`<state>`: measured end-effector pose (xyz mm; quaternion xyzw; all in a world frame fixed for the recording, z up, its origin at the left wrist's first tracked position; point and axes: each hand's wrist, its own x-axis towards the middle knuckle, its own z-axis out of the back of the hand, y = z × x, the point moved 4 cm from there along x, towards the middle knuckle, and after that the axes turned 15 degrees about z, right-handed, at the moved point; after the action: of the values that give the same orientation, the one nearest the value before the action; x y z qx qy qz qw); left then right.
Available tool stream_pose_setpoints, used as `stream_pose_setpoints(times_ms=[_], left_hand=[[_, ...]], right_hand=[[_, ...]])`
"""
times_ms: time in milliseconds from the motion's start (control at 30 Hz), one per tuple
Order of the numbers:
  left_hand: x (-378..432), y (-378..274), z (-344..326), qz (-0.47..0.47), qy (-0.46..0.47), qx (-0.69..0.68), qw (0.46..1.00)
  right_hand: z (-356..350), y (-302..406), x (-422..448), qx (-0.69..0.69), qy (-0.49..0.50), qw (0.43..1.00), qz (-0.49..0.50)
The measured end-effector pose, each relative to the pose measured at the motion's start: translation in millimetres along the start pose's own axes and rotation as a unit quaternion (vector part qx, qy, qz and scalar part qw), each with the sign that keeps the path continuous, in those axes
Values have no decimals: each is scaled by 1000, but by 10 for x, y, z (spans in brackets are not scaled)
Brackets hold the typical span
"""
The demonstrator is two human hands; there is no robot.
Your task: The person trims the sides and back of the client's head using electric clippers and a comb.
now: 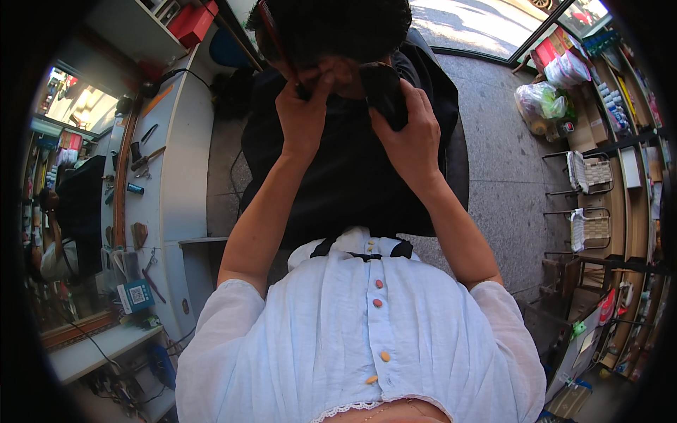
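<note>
In front of me sits a person with short dark hair (333,26), draped in a black barber's cape (349,174). A slim, dark reddish comb (272,31) rises along the side of the head, its lower end gripped in my left hand (305,113). My left fingertips are close to the person's ear and neck area; shadow hides whether they touch. On the other side, my right hand (415,129) is wrapped around a black hair clipper (383,95), held beside the head at neck level. The clipper's cutting end is too dark to make out clearly.
A white counter (182,158) on the left holds a brush (148,157), scissors and other tools beneath a mirror (74,211). Rightward stand two woven chairs (589,172), filled plastic bags (542,103) and stocked shelves (629,158). A cable lies on the grey floor (502,211).
</note>
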<state>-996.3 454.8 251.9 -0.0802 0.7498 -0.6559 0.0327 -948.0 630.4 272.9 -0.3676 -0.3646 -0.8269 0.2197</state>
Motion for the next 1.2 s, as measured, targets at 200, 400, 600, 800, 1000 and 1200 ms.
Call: stream_pose_setpoints(times_ms=[200, 400, 600, 800, 1000, 1200], left_hand=[[11, -15, -12, -34, -11, -1, 999], [10, -17, 3, -29, -9, 0, 1000], [28, -15, 40, -29, 0, 6, 1000], [33, -9, 14, -35, -8, -9, 999], [30, 7, 27, -9, -10, -10, 1000], [26, -2, 28, -11, -8, 3, 1000]], right_hand=[[1, 26, 78, -52, -1, 998, 32], [-12, 41, 86, -65, 1, 997, 36], [-43, 90, 113, -79, -1, 996, 48], [-54, 119, 140, -79, -4, 995, 60], [-73, 145, 165, -81, 1, 995, 66], [-89, 175, 187, -87, 5, 994, 72]])
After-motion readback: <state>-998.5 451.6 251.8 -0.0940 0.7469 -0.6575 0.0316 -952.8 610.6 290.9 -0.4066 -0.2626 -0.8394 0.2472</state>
